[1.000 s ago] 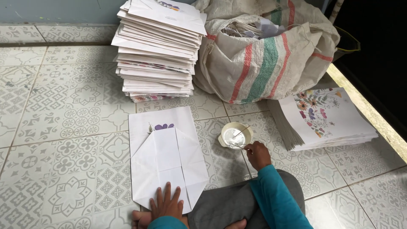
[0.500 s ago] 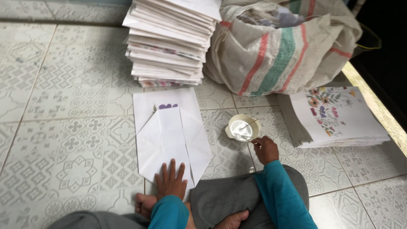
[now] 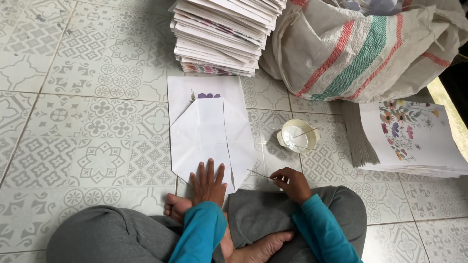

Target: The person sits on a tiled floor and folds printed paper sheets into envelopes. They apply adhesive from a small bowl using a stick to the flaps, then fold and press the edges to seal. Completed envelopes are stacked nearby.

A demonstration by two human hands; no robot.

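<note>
Scene: A person sits cross-legged on a patterned tiled floor (image 3: 87,146), folding a white paper sheet (image 3: 209,131) into what looks like a bag or envelope.
Left hand (image 3: 208,182): Lies flat, fingers spread, palm pressing the near edge of the folded sheet against the floor.
Right hand (image 3: 291,182): Fingers closed in a pinch around a thin stick (image 3: 261,174), whose tip points toward the sheet's right flap.
Paste bowl (image 3: 297,136): A small white bowl of pale paste sits just right of the sheet, a second thin stick resting across it.
Sheet: Lies on the floor directly in front of the knees, side flaps folded to a centre seam, a purple print showing at its far end.
Doing it well: The step appears to be gluing the flap; a thin, even line along the edge, with the flat palm holding the folds square, should keep the seam from wrinkling.
Around: A tall stack of finished sheets (image 3: 224,34), a striped woven sack (image 3: 370,53), and a pile of flower-printed sheets (image 3: 409,136).
</note>
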